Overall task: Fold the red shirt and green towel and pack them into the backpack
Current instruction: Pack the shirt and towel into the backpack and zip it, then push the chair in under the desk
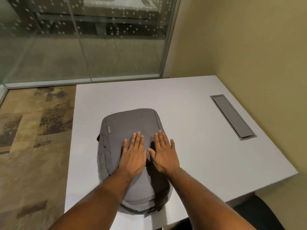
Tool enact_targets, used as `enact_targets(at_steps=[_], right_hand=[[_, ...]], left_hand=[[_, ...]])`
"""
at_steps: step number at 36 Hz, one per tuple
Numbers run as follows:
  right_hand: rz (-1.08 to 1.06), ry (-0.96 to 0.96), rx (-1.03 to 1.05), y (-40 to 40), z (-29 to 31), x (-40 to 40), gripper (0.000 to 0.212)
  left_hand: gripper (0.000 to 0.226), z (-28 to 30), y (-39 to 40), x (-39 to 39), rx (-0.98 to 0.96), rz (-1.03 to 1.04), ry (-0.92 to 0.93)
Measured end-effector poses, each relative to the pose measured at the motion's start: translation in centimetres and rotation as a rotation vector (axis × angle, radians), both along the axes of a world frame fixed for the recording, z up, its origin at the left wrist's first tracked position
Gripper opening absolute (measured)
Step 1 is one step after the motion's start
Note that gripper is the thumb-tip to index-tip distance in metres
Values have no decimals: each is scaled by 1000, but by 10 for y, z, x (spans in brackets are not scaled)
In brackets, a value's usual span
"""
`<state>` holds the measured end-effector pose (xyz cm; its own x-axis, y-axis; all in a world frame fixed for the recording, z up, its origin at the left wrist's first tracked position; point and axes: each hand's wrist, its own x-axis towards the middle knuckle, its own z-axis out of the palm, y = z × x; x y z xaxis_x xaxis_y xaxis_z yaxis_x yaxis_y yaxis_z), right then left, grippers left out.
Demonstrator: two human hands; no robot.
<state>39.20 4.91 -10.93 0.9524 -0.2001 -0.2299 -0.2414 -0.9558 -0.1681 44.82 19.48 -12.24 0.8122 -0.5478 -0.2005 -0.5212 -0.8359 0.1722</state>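
My left hand (133, 155) and right hand (163, 153) press flat, fingers straight, on the closed backpack (116, 130); packing seems finished, no shirt or towel visible.

Backpack (127, 146) lies flat on the table (191, 113), toward its left edge. My left hand (133, 156) and right hand (163, 156) rest side by side on it. Cable hatch (232, 117) set into table, well right.
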Motion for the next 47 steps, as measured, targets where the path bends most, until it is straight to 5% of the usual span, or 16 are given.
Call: enact_targets(at_steps=[23,39,47], right_hand=[[-522,-43,-126,-64,57,-126,87],[-874,-59,-196,-102,100,-279,87],[-1051,-77,-198,-95,110,-375,85]], left_hand=[[69,40,-106,-51,-77,-509,-98],[70,69,-193,-171,-174,-839,-196],[65,92,-208,-257,-231,-1010,-90]])
